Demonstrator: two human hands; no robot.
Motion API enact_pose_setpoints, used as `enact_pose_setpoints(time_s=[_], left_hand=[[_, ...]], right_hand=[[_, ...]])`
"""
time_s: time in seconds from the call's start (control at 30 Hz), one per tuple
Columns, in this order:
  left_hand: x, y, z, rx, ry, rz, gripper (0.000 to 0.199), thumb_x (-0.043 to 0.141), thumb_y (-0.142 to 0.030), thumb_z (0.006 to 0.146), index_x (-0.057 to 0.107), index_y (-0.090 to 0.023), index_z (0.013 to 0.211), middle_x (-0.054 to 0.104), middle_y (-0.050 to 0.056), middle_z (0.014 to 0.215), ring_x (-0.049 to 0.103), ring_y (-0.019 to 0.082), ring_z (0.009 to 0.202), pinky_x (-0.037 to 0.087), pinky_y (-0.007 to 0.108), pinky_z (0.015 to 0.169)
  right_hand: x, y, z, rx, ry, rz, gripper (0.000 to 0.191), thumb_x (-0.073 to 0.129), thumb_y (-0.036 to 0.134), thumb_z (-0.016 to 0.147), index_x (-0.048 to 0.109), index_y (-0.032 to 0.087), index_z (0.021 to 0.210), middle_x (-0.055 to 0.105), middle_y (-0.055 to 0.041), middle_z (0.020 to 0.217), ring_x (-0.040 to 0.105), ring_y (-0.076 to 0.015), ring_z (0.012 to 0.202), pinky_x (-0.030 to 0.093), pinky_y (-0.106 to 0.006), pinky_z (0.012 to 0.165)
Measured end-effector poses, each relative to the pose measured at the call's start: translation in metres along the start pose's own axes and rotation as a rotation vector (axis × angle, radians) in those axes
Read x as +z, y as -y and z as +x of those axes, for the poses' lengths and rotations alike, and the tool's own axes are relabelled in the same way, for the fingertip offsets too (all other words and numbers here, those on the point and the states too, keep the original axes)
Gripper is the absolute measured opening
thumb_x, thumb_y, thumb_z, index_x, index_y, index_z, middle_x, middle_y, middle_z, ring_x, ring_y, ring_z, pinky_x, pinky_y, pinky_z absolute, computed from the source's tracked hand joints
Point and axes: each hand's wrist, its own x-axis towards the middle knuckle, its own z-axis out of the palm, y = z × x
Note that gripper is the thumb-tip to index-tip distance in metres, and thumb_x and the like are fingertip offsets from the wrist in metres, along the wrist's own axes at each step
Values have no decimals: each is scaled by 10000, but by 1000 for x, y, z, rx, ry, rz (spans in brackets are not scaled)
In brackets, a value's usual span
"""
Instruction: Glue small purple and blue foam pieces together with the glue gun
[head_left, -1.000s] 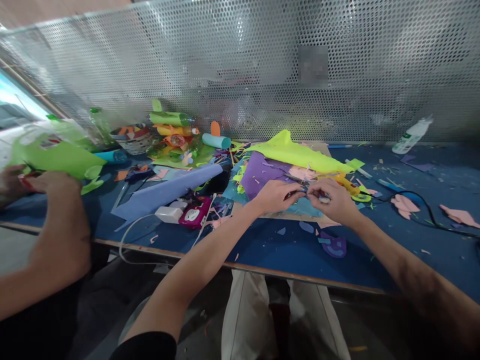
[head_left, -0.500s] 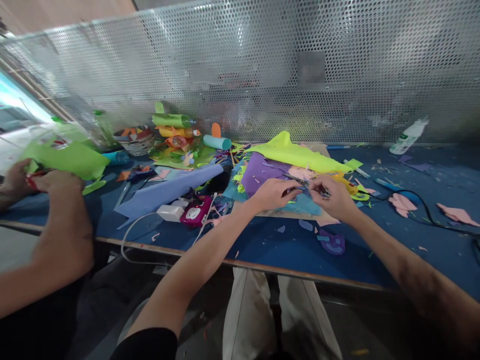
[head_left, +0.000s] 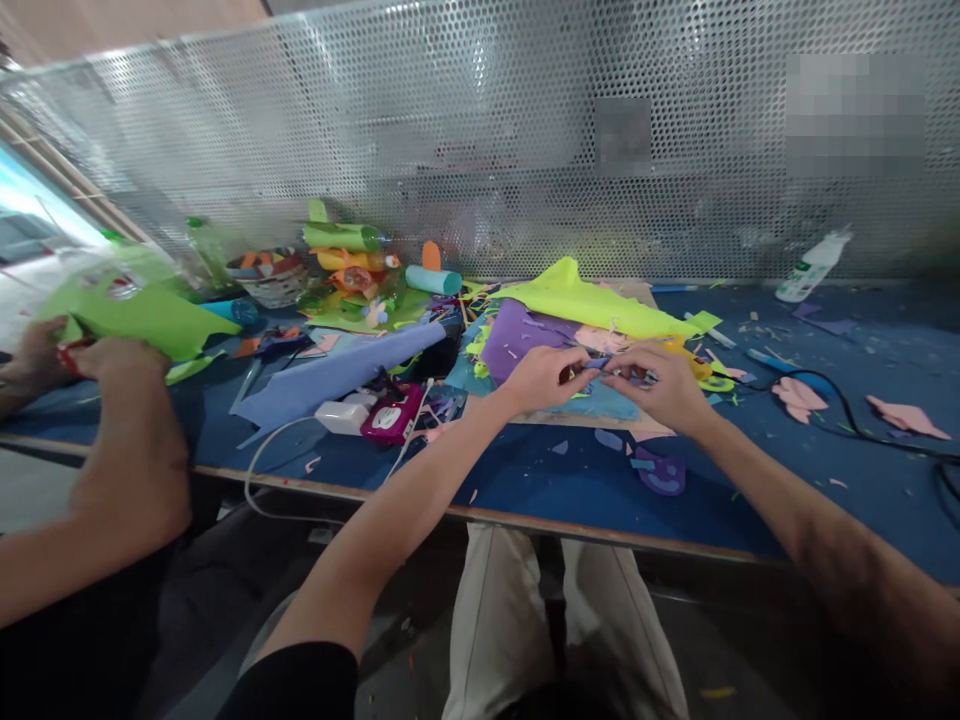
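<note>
My left hand (head_left: 551, 378) is pinched on a small blue piece (head_left: 596, 363) over the middle of the pile. Close beside it on the right, my right hand (head_left: 664, 385) has its fingers curled at the same piece; what else they hold is too small to tell. Beneath and behind the hands lie purple sheet (head_left: 517, 340), a light blue sheet (head_left: 611, 402) and pink scraps. A long yellow-green sheet (head_left: 577, 298) stretches just behind them.
At the left, another person's hands (head_left: 124, 355) hold green sheet (head_left: 142, 315) and something red. A magenta power adapter (head_left: 391, 413) with cables, a basket (head_left: 271, 280), a white bottle (head_left: 814, 268) and a black cable (head_left: 847, 405) are on the blue table (head_left: 510, 470).
My hands have come closer together, the right one moving slightly left and its fingertips meeting the left ones at the small blue piece.
</note>
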Motion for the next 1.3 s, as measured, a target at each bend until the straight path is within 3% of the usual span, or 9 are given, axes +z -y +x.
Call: enact_pose_setpoints(time_s=[0.57,0.77,1.0,1.17,1.3], left_hand=[[-5,-9,1,-33,81,-158,284,524,-426,1016,651,-185,934,749,7,742,657,133,647,443,238,644],[-5,-6,2,-31,90,-189,316,521,-455,1020,665,-185,945,752,11,757,663,138,656,451,244,648],[-6,-4,2,-78,66,-161,307,526,-445,1022,680,-180,1010,764,22,791,666,138,650,451,241,634],[-3,0,3,-53,67,-103,335,483,-448,1040,695,-190,1070,766,29,822,650,130,624,442,239,604],[-5,4,2,-46,62,-101,345,473,-448,1043,695,-183,1051,751,27,788,653,132,642,456,241,631]], right_hand=[[-1,10,1,-71,69,-9,98,570,300,948,609,251,873,636,-34,797,516,-195,653,460,-349,652],[-1,11,0,-70,39,14,69,592,288,929,615,268,867,686,-50,854,604,-237,755,495,-382,710],[-8,7,0,-23,-1,15,100,571,288,947,632,243,881,680,-56,872,575,-197,690,495,-358,673],[-12,3,0,30,-60,13,143,587,351,937,633,234,1007,646,-50,870,588,-198,705,494,-342,651],[-7,-2,0,43,31,-32,234,648,424,895,655,219,1007,666,-43,812,545,-177,619,459,-318,588]])
